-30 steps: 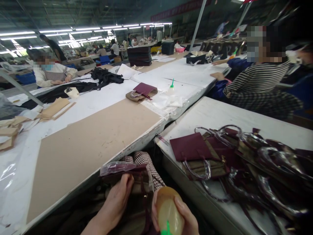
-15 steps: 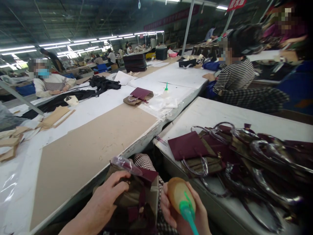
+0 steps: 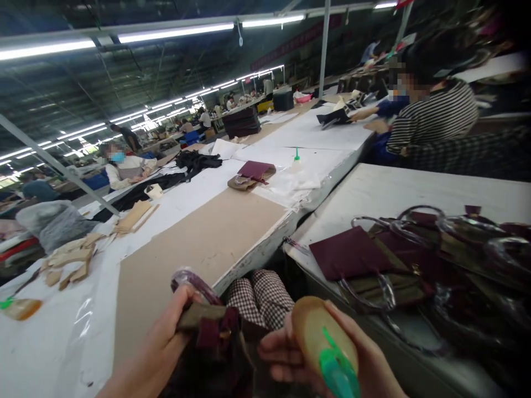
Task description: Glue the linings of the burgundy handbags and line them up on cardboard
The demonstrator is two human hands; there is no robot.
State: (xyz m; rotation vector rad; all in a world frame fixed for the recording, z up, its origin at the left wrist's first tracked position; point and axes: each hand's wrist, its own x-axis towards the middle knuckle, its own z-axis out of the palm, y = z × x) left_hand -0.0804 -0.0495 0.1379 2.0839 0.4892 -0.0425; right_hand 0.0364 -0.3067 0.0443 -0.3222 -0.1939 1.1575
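Observation:
An olive and maroon bag (image 3: 215,337) is over my lap, its plastic-wrapped handle (image 3: 194,282) standing up at the upper left. My left hand (image 3: 172,326) grips the bag's upper left edge, thumb near the handle. In my right hand (image 3: 327,342) lies a glue bottle (image 3: 321,331) with amber contents and a green nozzle pointing down toward the bottom of the view. The fingers of that hand reach under the bottle to the bag's right side. Much of the lower bag is dark and hard to make out.
Plastic-wrapped handles and maroon bags (image 3: 352,251) are piled on the right table (image 3: 398,182). A folded bag (image 3: 251,174) and another bottle (image 3: 297,160) sit on the long table (image 3: 186,232). Tan pieces (image 3: 72,257) and a bottle (image 3: 22,308) lie left. Two people sit beyond.
The view has turned left and tilted. My left hand has shifted from the bag's front to its upper edge. The bag has been turned, and the bottle is closer to the camera.

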